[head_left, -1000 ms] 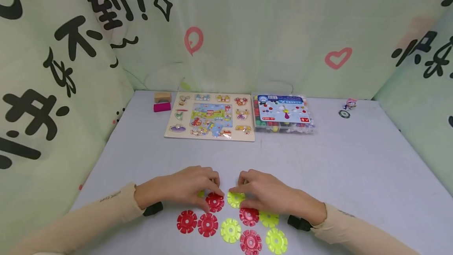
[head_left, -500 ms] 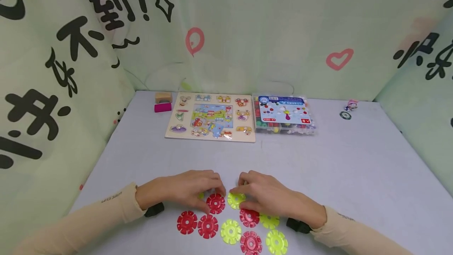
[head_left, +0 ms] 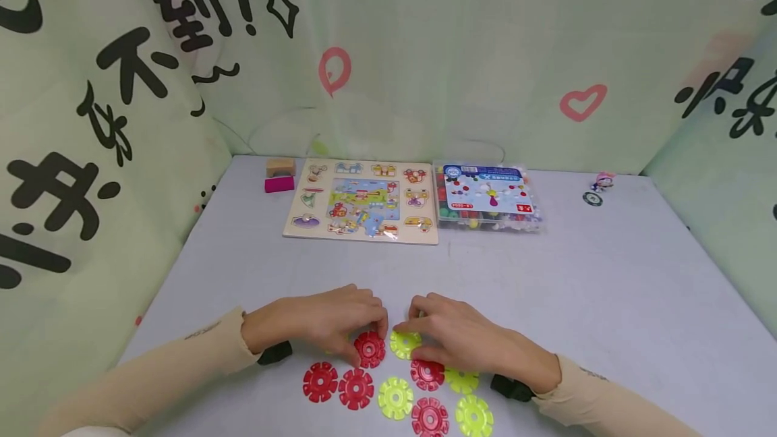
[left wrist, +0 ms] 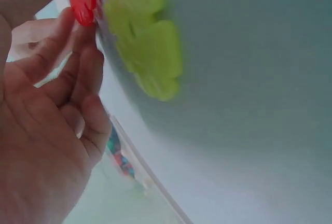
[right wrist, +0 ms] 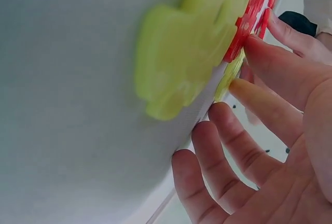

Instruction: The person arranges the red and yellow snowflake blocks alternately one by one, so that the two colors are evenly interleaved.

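Note:
Notched plastic interlocking discs, red and yellow-green, lie flat on the table in front of me. My left hand arches over a red disc, its thumb and forefinger at opposite edges. That red disc also shows at the fingertips in the left wrist view, near a blurred yellow disc. With thumb and forefinger, my right hand pinches a yellow disc; the thumb tip also reaches a red disc just below. Another yellow disc is mostly hidden under the left hand.
Lower discs include a red one and a yellow one. Along the back stand a wooden puzzle board, a clear box of coloured parts and two small blocks. A small figurine sits back right.
My left wrist and forearm have shifted slightly right, with the fingers still at the red disc. The right hand and the other discs stay nearly where they were.

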A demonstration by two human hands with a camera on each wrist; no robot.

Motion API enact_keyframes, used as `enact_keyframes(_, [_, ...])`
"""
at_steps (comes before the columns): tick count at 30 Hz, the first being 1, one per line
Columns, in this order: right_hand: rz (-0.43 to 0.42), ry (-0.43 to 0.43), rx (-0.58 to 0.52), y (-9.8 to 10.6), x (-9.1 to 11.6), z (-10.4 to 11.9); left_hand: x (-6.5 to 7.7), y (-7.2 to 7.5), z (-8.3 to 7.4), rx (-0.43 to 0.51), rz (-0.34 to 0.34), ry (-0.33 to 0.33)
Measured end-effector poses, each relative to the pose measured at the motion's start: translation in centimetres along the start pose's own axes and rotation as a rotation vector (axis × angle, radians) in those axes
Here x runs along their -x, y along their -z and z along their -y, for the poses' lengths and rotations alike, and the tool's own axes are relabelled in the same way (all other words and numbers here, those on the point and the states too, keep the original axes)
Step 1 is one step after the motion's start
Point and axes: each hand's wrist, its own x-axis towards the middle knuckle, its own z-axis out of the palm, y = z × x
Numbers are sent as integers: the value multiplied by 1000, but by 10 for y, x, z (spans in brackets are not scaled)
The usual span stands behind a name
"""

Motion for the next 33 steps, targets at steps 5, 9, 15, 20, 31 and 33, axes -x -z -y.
enact_keyframes(5, [-5,-9,-15,2,-1,-1,8,-2,2,63,-19,-11])
enact_keyframes(9, [-12,-27,-3,5,-1,-5,10,-3,4,115,-31,-38])
enact_keyframes(15, [-5,-43,-6,7,-2,-7,10,-3,4,143,2,-26])
enact_keyframes(20, [2,-26,13,6,-2,-7,8,-2,5,172,12,-3])
enact_keyframes(31, [-2,-55,-27,6,-3,-6,5,-4,6,151,-7,-22])
enact_keyframes(33, [2,-63,-32,6,-3,-6,6,-4,6,166,-4,-29])
